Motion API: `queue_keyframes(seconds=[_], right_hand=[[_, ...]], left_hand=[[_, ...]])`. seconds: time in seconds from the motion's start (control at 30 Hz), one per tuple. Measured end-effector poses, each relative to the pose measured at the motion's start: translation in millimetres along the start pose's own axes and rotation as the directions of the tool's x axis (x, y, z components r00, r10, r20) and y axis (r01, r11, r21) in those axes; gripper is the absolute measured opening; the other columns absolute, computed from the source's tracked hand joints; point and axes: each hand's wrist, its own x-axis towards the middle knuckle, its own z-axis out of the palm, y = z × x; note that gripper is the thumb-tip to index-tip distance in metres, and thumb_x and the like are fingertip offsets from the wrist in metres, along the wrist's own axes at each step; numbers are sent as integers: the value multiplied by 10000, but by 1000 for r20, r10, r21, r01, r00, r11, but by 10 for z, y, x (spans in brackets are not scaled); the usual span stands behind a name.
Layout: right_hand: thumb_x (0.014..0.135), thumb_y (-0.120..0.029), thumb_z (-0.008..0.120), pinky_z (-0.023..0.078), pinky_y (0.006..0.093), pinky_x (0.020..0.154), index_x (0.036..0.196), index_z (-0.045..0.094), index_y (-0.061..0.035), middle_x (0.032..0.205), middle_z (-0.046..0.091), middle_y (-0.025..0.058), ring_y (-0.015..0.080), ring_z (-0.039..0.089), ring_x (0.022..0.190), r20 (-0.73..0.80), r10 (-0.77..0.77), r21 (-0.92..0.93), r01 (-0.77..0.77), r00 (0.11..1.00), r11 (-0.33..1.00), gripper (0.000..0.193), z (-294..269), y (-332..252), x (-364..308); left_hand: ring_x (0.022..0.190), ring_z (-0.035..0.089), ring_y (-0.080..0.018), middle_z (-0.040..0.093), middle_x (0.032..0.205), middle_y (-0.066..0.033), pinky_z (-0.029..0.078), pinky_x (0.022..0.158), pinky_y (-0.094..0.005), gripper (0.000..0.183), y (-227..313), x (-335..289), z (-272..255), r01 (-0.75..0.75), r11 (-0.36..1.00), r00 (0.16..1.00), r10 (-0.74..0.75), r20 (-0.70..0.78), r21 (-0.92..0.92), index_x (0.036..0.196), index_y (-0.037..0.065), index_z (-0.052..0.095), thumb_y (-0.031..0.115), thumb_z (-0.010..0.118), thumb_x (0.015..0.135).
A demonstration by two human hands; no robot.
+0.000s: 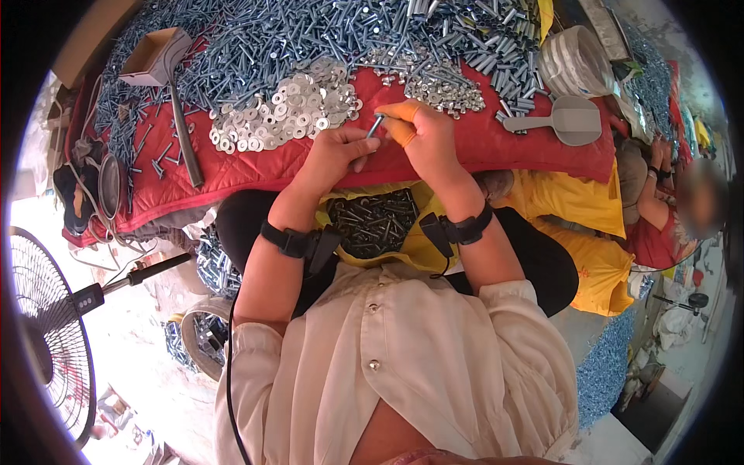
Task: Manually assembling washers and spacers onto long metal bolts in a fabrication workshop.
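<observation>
A slim silvery bolt [374,126] stands tilted between my two hands, above the red quilted cloth [511,147]. My left hand [333,156] pinches its lower part between thumb and fingers. At the upper end, my right hand [431,143] is closed with its fingertips against the bolt; orange covers wrap some of its fingers. Whether a small part sits between those fingertips is hidden. Flat washers [291,108] lie heaped just beyond my left hand. Past my right hand spreads a pile of small nuts [442,87].
Loose bolts [271,46] cover the far side, with metal sleeves [504,58] at right. A grey scoop [577,122], white bucket [573,62], long-handled tool [184,139] and open box [147,63] surround the piles. A yellow bag [415,256] of dark bolts sits at my lap; a fan [50,333] stands left.
</observation>
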Motion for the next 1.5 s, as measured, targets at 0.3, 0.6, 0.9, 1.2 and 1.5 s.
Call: queue_keyframes(seconds=[0.3,0.6,0.9,1.2,1.5], right_hand=[[689,-85,709,462,285,570,813,670,-70,742,609,48,198,589,640,-111,-421,-310,371,900,875,131,-33,-91,-51],[762,-180,633,493,378,633,863,672,-126,826,640,89,277,619,726,-281,-356,-646,99,891,757,121,-686,323,722],[715,-151,617,481,387,620,833,633,-111,775,619,67,267,596,765,62,-444,-946,195,894,261,125,-775,681,1250],[863,-181,555,489,248,591,1020,564,-1,863,652,99,187,655,701,118,234,504,-261,965,824,240,-426,64,486],[821,-4,587,499,232,680,1079,562,7,913,631,101,145,629,745,-45,146,244,-131,988,961,259,-181,-112,34]], left_hand=[[482,398,-32,560,632,12,279,454,-194,132,-17,-51,30,-62,990,997,66,-25,128,832,29,627,158,606,846],[384,309,-17,602,708,-24,199,344,-173,139,-29,-7,-100,-97,944,994,78,-74,-314,928,36,583,162,538,893],[372,306,-22,530,624,-20,184,335,-168,208,50,11,-81,-14,927,1000,3,-30,-374,891,24,588,216,507,908],[352,294,-26,506,603,-10,191,322,-175,196,64,-29,-81,-43,923,999,30,-42,-382,905,30,572,214,503,912],[365,298,-21,504,603,4,187,333,-175,135,31,-52,-55,-80,939,994,51,-94,-333,892,38,584,170,562,881]])
